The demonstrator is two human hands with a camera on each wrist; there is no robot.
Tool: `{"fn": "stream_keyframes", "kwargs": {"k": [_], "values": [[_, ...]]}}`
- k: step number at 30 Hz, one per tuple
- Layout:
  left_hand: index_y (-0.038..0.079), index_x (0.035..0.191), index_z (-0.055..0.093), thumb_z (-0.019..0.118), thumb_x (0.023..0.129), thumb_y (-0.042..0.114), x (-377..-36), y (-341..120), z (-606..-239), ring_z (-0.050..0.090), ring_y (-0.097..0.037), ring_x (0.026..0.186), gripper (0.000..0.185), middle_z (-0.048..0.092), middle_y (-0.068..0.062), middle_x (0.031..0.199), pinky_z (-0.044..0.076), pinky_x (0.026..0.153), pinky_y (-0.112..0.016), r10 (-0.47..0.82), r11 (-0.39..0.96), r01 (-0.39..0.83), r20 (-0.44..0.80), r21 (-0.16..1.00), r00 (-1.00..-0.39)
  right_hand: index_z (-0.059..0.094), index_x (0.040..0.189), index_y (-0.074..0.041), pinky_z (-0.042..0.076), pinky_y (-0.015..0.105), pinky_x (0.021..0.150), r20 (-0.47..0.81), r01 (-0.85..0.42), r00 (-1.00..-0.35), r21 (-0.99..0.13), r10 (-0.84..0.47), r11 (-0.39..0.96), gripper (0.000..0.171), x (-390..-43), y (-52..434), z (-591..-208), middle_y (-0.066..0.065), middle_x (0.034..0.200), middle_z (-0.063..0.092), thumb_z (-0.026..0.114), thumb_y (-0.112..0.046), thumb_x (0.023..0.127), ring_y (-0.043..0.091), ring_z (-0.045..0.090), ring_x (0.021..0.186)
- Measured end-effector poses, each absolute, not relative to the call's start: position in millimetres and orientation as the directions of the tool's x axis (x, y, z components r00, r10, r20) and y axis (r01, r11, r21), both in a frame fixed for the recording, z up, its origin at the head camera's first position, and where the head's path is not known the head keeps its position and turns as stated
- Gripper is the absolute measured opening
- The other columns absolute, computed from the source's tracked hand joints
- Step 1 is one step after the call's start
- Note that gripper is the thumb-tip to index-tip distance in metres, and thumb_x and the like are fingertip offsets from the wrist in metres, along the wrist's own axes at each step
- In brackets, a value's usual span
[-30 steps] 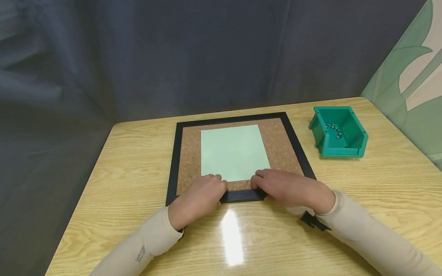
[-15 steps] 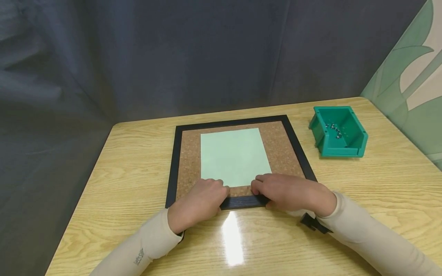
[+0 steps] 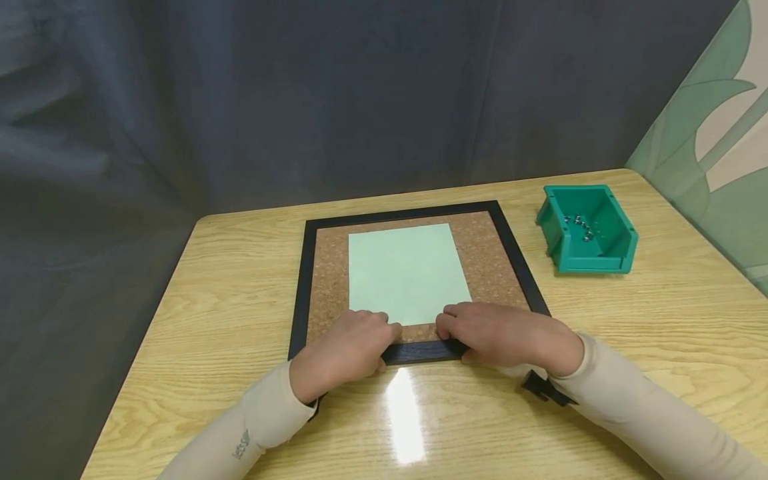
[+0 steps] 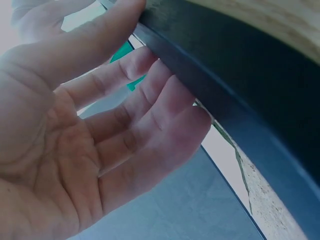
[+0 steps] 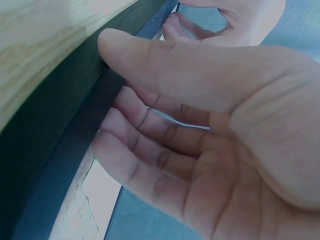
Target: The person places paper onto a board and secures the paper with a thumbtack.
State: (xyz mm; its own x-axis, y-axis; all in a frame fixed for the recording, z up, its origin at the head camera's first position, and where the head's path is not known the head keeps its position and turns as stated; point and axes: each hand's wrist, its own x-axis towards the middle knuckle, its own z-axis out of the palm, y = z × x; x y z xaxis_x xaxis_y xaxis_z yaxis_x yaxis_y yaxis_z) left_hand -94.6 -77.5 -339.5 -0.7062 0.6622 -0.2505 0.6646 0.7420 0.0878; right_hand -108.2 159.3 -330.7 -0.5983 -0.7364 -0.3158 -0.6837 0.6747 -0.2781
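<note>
A cork board (image 3: 329, 287) with a black frame lies on the wooden table in the head view. On its cork is a pale green sheet of paper (image 3: 408, 273). My left hand (image 3: 347, 348) grips the near frame bar left of its middle; in the left wrist view the fingers (image 4: 175, 125) bend over the bar's inner side and the thumb is at its outer side. Right of the middle, my right hand (image 3: 507, 335) holds the same bar (image 5: 65, 135) likewise between thumb and fingers. The hands cover parts of the near bar and the paper's lower corners.
A green plastic bin (image 3: 597, 265) with several small shiny pieces (image 3: 582, 227) inside stands at the right of the table (image 3: 228, 287). A dark curtain (image 3: 360, 100) hangs along the back and left, and a leaf-patterned surface (image 3: 720, 133) borders the right side.
Compared with a second ago, the board and its paper have slid a little toward me, both hands moving with it. Over the last half second almost nothing has shifted.
</note>
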Motion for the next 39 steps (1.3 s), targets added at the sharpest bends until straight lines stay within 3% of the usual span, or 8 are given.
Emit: {"fn": "stream_keyframes", "kwargs": {"k": [4,10,15,19,22,24,34,39], "values": [[0.018,0.107,0.072,0.087,0.077,0.020,-95,-79,-339,0.064,-0.013,0.080,0.033,0.065,0.003,0.088,0.052,0.065,-0.028,0.667,0.738,0.667,-0.254,0.099,-0.700,0.057,0.099,-0.019,0.048,0.026,0.072,-0.306,-0.688,-0.591,-0.290,-0.746,0.665,0.028,-108,159,-330,-0.009,0.089,0.053,0.079,-0.008,0.084,0.006,0.049,0.080],[0.018,0.104,0.068,0.076,0.088,0.036,-103,-89,-333,0.059,-0.011,0.074,0.025,0.062,0.004,0.087,0.047,0.063,-0.027,0.667,0.743,0.637,-0.301,0.203,-0.682,0.057,0.099,-0.019,0.047,0.025,0.072,-0.307,-0.690,-0.589,-0.290,-0.747,0.663,0.028,-107,158,-329,-0.009,0.089,0.053,0.079,-0.010,0.084,0.006,0.049,0.080],[0.014,0.111,0.067,0.072,0.091,0.039,-119,-102,-330,0.057,-0.014,0.073,0.033,0.062,-0.001,0.093,0.046,0.060,-0.029,0.614,0.789,0.583,-0.236,0.191,-0.753,0.057,0.099,-0.019,0.047,0.025,0.072,-0.306,-0.691,-0.589,-0.288,-0.748,0.663,0.027,-108,158,-330,-0.009,0.089,0.052,0.079,-0.012,0.085,0.006,0.048,0.080],[0.013,0.129,0.063,0.075,0.090,0.036,-129,-109,-334,0.062,-0.024,0.099,0.047,0.061,-0.008,0.119,0.055,0.073,-0.036,0.566,0.824,0.550,-0.190,0.135,-0.802,0.056,0.098,-0.018,0.047,0.025,0.072,-0.303,-0.694,-0.589,-0.286,-0.749,0.661,0.027,-107,158,-330,-0.009,0.088,0.052,0.079,-0.012,0.085,0.006,0.048,0.080],[0.015,0.135,0.061,0.077,0.088,0.030,-132,-111,-336,0.058,-0.032,0.121,0.052,0.057,-0.011,0.134,0.055,0.092,-0.044,0.557,0.830,0.547,-0.215,0.113,-0.802,0.056,0.098,-0.018,0.047,0.025,0.072,-0.301,-0.694,-0.589,-0.286,-0.750,0.660,0.027,-107,158,-331,-0.009,0.088,0.052,0.079,-0.012,0.085,0.006,0.048,0.080],[0.016,0.136,0.061,0.078,0.088,0.028,-132,-111,-336,0.057,-0.033,0.125,0.053,0.057,-0.011,0.138,0.053,0.096,-0.046,0.558,0.829,0.549,-0.245,0.111,-0.793,0.056,0.098,-0.019,0.047,0.025,0.072,-0.302,-0.692,-0.591,-0.287,-0.749,0.662,0.027,-107,159,-331,-0.009,0.088,0.052,0.079,-0.012,0.085,0.006,0.048,0.080],[0.018,0.139,0.059,0.069,0.095,0.026,-133,-110,-336,0.058,-0.030,0.126,0.046,0.058,-0.009,0.138,0.053,0.098,-0.045,0.544,0.835,0.537,-0.310,0.116,-0.780,0.056,0.098,-0.019,0.047,0.025,0.072,-0.302,-0.687,-0.596,-0.289,-0.744,0.667,0.027,-108,159,-331,-0.010,0.089,0.052,0.079,-0.012,0.085,0.007,0.048,0.080],[0.020,0.137,0.063,0.057,0.102,0.018,-137,-111,-336,0.062,-0.028,0.116,0.035,0.061,-0.008,0.133,0.057,0.084,-0.040,0.572,0.815,0.571,-0.288,0.096,-0.768,0.057,0.098,-0.019,0.047,0.026,0.072,-0.304,-0.687,-0.593,-0.291,-0.746,0.665,0.020,-109,159,-330,-0.010,0.089,0.052,0.075,-0.020,0.089,0.006,0.048,0.079]]}}
